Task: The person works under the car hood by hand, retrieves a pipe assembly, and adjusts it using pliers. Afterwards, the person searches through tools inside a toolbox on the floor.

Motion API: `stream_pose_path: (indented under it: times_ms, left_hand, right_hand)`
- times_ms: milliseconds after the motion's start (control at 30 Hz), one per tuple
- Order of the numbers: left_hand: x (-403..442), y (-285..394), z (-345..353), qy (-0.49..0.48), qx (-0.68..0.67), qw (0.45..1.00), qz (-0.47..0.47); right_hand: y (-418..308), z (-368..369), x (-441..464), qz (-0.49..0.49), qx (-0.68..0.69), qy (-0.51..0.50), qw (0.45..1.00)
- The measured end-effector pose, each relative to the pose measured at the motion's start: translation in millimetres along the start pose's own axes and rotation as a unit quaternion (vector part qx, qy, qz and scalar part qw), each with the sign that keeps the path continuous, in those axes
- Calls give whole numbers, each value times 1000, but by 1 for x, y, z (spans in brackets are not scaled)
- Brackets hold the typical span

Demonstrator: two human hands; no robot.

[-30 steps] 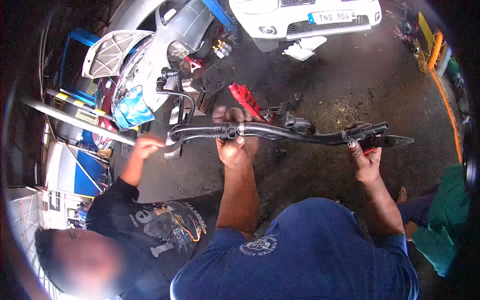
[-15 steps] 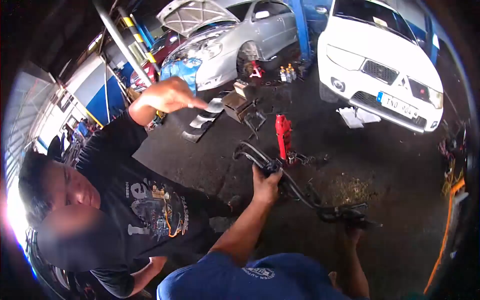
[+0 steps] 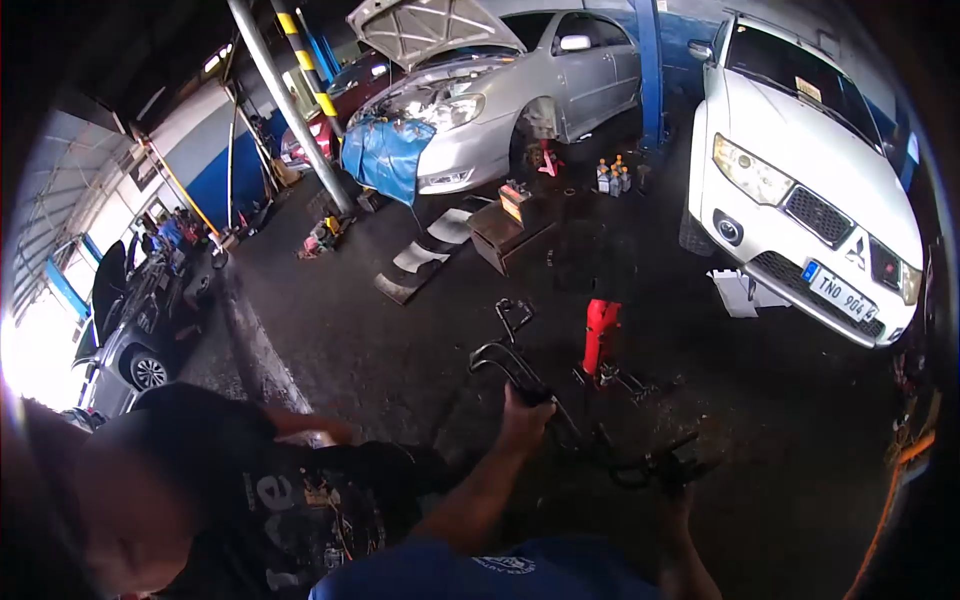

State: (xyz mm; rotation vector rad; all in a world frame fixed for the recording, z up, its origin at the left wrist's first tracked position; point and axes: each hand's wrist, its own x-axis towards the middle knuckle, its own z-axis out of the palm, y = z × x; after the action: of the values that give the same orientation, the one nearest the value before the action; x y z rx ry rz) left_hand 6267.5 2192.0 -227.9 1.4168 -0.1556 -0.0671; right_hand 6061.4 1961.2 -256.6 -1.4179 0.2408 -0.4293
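Observation:
A black bent metal bar (image 3: 572,428) with curved ends is held across the front of me above the floor. My left hand (image 3: 525,415) is wrapped around it, left of its middle. My right hand (image 3: 678,492), in deep shadow, is closed at the bar's right end beneath a dark bracket-like part (image 3: 672,462); its fingers are hard to make out. Beyond the bar stands a red upright bottle jack or similar red tool (image 3: 601,335), apart from both hands.
At my left stands a co-worker in a black shirt (image 3: 330,510). A silver car (image 3: 490,110) with raised hood, a white SUV (image 3: 800,180) and a blue post (image 3: 650,70) stand ahead. A box-like stand (image 3: 498,235) and several bottles (image 3: 612,178) are on the floor.
The co-worker's raised, pointing arm has come down, and they have shifted lower in view. My view has turned, so the cars appear farther right. Both hands stay on the bar.

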Motion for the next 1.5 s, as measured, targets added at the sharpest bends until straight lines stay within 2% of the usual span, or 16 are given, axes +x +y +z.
stream_pose_path:
  times_ms: [67, 167, 267, 467, 667, 700, 800, 833, 933, 967, 1033, 1100, 1200, 1233, 1367, 1500]
  left_hand:
    - [20, 10, -5, 35, -68, 997, -30]
    - [44, 30, -21, 78, -146, 984, -61]
    - [65, 39, -48, 107, -109, 988, -39]
    - [97, 41, -104, 197, -61, 978, -21]
    - [160, 39, -166, 280, -98, 955, 6]
    - [173, 37, -178, 297, -57, 953, 10]
    - [205, 43, -210, 338, -100, 936, 6]
    - [213, 47, -222, 351, -107, 930, -2]
    - [237, 66, -252, 402, -97, 910, -31]
    - [239, 37, -283, 379, -94, 920, 18]
    - [246, 2, -322, 367, -125, 919, 66]
    - [265, 10, -340, 388, -193, 899, 60]
    - [299, 16, -373, 419, -290, 859, 42]
    - [317, 10, -391, 454, -242, 857, 39]
    - [382, -45, -509, 498, -133, 855, 47]
    - [466, -2, -593, 521, -167, 834, 72]
  right_hand:
    - [7, 20, 22, 57, 92, 23, 994]
    - [13, 48, 53, 138, 28, 3, 990]
    - [24, 86, 87, 132, -74, 4, 988]
    - [42, 140, 156, 128, -4, -125, 984]
    - [58, 228, 246, 102, 24, -252, 962]
    - [83, 239, 267, 8, -45, -250, 967]
    - [104, 292, 327, 13, -114, -292, 949]
    - [104, 316, 341, 70, -28, -284, 956]
    - [83, 373, 383, 93, -45, -329, 939]
    - [69, 392, 397, 160, -18, -360, 919]
    - [98, 423, 418, 102, -92, -386, 912]
    - [99, 463, 444, 48, -136, -406, 902]
    - [84, 528, 479, 59, -261, -433, 861]
    - [118, 550, 494, 59, -277, -456, 844]
    - [152, 663, 534, -22, -223, -463, 857]
    - [167, 775, 582, -54, -186, -468, 862]
